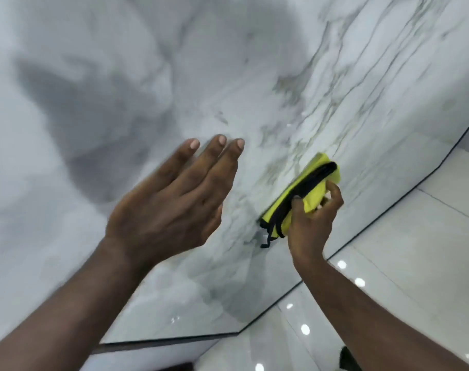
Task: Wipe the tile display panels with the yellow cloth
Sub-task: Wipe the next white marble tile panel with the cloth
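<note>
Yellow microfibre cloth (315, 192) with black stitched edging, folded into a thick pad, sits bunched inside the right grip (312, 226). Its fingers and thumb are curled round the pad's near side and hold its far face against the glossy white, grey-veined marble-look tile panel (295, 89) directly beyond the knuckles. The left grip (171, 199) is off to the left of the right grip and a little higher, fingers straight and close together, clamped on nothing; whether its palm touches the panel I cannot tell, as that hand is blurred. The panel's thin dark lower edge runs just below the right grip, and the shiny white tiled floor (415, 250) lies beneath and to the right of it. The cloth looks soft, light and floppy, so it is best taken as a folded wad, with the loose black-edged corners, one of which dangles under the grip, tucked into the palm. A flat hand behind it would spread pressure better than a fingertip pinch. The panel looks hard, slick and probably breakable at its edges, so I judge that steady, moderate pressure suits it, with the free hand bracing it if it rocks.
</note>
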Demonstrator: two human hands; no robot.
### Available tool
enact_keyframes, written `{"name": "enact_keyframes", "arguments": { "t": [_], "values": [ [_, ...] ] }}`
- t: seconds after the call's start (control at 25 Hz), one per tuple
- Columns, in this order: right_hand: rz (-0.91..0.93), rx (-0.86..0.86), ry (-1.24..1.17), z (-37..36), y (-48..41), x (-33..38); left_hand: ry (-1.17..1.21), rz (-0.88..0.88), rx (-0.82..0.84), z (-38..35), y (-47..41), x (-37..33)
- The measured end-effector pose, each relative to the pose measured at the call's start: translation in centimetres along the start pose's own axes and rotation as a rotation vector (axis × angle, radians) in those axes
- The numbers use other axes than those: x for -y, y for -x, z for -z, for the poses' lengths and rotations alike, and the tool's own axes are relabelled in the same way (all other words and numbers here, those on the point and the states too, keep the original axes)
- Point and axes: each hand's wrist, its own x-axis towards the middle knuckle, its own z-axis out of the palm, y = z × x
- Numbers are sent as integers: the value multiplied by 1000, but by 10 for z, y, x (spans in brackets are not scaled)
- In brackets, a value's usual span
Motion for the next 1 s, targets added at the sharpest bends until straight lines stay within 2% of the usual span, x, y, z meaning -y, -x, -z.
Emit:
{"name": "enact_keyframes", "arguments": {
  "t": [0.08, 0.2, 0.32, 0.36, 0.44, 0.56, 0.72, 0.8, 0.96, 1.0],
  "values": [
    [-249, -14, 30, -3, -1, -25, 24, -33, 27, -1, 0, -2],
    [-165, 68, 75, 1, 12, -51, 0, -32, 39, 1, -1, -2],
    [-430, 75, 88, 3, 4, -66, -15, -42, 70, 2, -1, -3],
    [-457, 69, 116, 3, 3, -72, -17, -47, 76, 1, -1, -3],
    [-406, 80, 160, 3, 1, -86, -15, -54, 85, 0, -1, -1],
    [-504, 80, 151, 4, 1, -85, -7, -58, 106, 2, 0, -3],
    [-388, 91, 176, 4, -6, -85, -24, -62, 112, -1, 0, -2],
    [-467, 94, 151, 6, -9, -77, -29, -49, 98, 0, 0, -2],
    [-277, 72, 179, 6, -6, -66, -17, -33, 93, -1, -1, -4],
    [-293, 81, 161, 6, -7, -65, -24, -35, 85, 0, -1, -3]
  ]
}}
